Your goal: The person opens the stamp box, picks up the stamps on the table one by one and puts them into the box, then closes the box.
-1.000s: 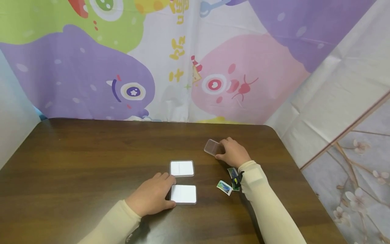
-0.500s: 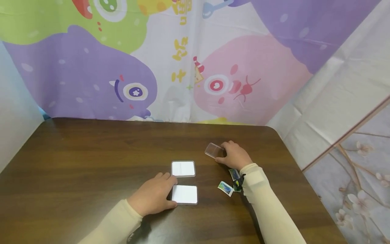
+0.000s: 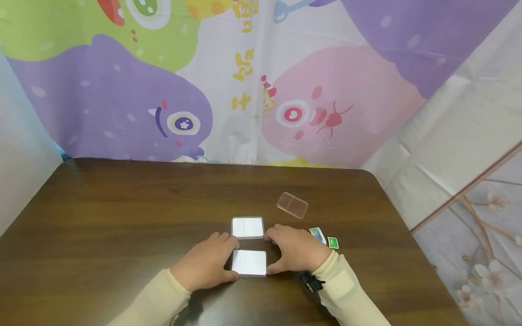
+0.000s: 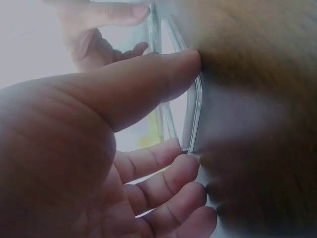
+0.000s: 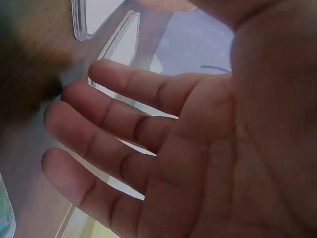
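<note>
In the head view, two flat clear plastic cases with white inside lie one behind the other. My left hand holds the left end of the near case, its thumb at the near edge and forefinger by the far edge. The left wrist view shows this thumb over the case's rim. My right hand is at the right end of the near case, fingers apart and relaxed, thumb by the near corner. Its fingertips lie close to the far case. In the right wrist view nothing is in the palm.
A loose clear plastic cover lies behind and to the right of the cases. Small picture cards, a blue-green one and a green one, lie beside the right hand, partly hidden. A printed curtain hangs at the table's back edge.
My right hand has let go of the clear cover, leaving it on the table, and has come left and nearer to the cases. The left hand has stayed at the near case.
</note>
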The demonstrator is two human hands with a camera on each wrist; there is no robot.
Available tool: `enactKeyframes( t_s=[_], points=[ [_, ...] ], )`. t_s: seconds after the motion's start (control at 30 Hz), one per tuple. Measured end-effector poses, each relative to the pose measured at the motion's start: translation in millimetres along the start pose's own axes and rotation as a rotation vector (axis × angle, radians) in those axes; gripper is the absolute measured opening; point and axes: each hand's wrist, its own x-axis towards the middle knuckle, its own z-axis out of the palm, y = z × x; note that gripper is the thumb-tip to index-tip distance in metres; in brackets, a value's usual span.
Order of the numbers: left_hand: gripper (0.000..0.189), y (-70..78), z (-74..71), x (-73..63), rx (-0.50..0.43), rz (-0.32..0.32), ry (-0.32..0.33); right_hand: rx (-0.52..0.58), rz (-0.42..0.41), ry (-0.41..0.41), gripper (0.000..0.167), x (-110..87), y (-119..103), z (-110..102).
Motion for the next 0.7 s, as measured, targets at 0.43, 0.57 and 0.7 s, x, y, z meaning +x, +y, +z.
enactKeyframes(
  t_s=[0.43,0.57,0.7],
  points=[
    [0.052,-0.4,-0.4,0.0,-0.009,0.019,0.000,-0.075,-0.041,-0.014,0.045,7.5,-11,14],
    [0.051,-0.3,0.1,0.2,-0.005,0.023,0.006,-0.093,-0.040,-0.021,0.043,7.4,-14,14],
    [0.051,0.6,0.9,-0.5,0.006,0.026,0.008,-0.095,-0.032,-0.030,0.043,7.8,-15,15]
  ],
)
